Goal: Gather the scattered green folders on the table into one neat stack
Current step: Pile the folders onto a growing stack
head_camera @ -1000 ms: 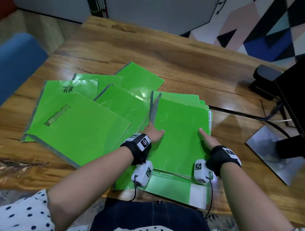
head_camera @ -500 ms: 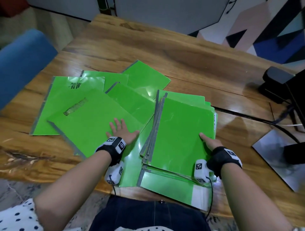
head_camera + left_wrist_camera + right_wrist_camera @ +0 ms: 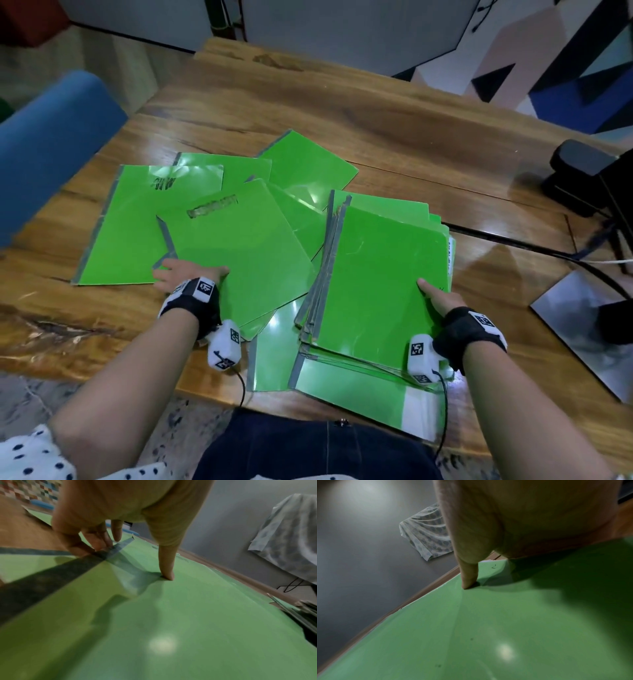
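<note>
Left hand (image 3: 186, 275) pinching taped folder (image 3: 239, 246) at its near-left corner; stack (image 3: 380, 274) at 3 o'clock, pinned under right hand (image 3: 442, 301), thumb extended, fingers unseen.

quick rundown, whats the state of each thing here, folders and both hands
stack of folders: piled at the right, edges uneven, flat on the table
lifted folder: near-left corner raised, thumb on top, fingers at its edge
scattered folders: overlapping, flat, not yet gathered
left hand: pinching the lifted folder's corner
right hand: gripping the stack's right edge, thumb on top
</note>
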`<control>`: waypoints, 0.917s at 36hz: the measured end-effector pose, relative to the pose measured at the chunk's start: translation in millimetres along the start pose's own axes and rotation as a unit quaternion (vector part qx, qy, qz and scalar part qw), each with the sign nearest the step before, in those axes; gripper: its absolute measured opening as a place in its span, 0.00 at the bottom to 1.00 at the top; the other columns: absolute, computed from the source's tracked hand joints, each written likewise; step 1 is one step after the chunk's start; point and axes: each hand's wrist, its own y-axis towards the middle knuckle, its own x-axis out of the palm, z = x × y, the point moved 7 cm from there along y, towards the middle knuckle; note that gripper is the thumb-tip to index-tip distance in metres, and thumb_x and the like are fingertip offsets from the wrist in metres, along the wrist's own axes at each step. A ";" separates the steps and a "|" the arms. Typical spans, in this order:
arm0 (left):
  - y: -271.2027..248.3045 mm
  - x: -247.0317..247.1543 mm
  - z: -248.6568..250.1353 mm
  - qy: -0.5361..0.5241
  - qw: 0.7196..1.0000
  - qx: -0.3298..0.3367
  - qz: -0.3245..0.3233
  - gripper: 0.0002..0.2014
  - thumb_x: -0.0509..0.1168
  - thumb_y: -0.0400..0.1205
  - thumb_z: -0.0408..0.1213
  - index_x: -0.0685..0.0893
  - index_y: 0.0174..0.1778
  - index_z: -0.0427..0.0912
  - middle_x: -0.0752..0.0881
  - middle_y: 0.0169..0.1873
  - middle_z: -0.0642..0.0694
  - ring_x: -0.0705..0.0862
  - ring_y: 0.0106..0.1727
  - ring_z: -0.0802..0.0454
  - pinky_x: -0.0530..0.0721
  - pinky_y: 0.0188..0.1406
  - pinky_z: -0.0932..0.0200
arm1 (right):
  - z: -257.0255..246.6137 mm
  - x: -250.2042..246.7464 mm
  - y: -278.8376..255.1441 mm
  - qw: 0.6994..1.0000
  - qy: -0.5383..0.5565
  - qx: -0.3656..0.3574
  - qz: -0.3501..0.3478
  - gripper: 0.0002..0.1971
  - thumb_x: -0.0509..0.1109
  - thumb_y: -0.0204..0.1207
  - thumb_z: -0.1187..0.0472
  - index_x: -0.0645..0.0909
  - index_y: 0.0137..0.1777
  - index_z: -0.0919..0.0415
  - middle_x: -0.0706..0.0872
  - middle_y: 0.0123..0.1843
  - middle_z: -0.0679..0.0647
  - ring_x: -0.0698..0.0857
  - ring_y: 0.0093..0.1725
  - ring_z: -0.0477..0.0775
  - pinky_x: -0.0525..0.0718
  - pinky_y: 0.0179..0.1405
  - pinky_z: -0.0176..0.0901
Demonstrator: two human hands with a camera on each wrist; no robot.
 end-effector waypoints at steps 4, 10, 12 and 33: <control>8.2 -1.8 -2.9 -0.034 0.999 -0.005 -0.016 0.61 0.80 0.62 0.55 0.51 0.80 0.31 0.65 0.75 0.30 0.68 0.75 0.36 0.71 0.68 0.41 | -1.2 -1.6 1.0 1.000 -0.008 -0.006 0.004 0.46 0.70 0.72 0.38 0.60 0.79 0.71 0.68 0.78 0.67 0.71 0.74 0.68 0.72 0.73 0.59; 8.7 -16.1 19.3 -0.105 0.991 0.078 -0.016 0.47 0.82 0.64 0.45 0.62 0.71 0.30 0.74 0.68 0.27 0.78 0.65 0.31 0.80 0.61 0.41 | 0.1 -0.9 0.8 1.000 -0.010 -0.003 0.003 0.47 0.70 0.72 0.37 0.61 0.79 0.71 0.68 0.78 0.67 0.72 0.73 0.68 0.73 0.72 0.60; 8.7 -26.1 33.2 -0.127 0.984 0.124 -0.001 0.43 0.82 0.62 0.43 0.65 0.65 0.32 0.77 0.65 0.27 0.79 0.64 0.30 0.81 0.60 0.40 | 0.1 -0.9 0.8 1.000 -0.012 -0.002 0.001 0.46 0.70 0.72 0.37 0.61 0.78 0.71 0.69 0.77 0.67 0.73 0.73 0.68 0.73 0.72 0.60; 27.3 -6.6 89.7 0.155 0.937 0.299 -0.090 0.47 0.83 0.59 0.48 0.65 0.68 0.37 0.79 0.57 0.34 0.82 0.51 0.37 0.85 0.50 0.43 | -5.1 -4.5 -0.1 0.999 -0.045 -0.012 0.002 0.47 0.69 0.71 0.35 0.64 0.77 0.72 0.72 0.76 0.67 0.76 0.70 0.67 0.74 0.71 0.60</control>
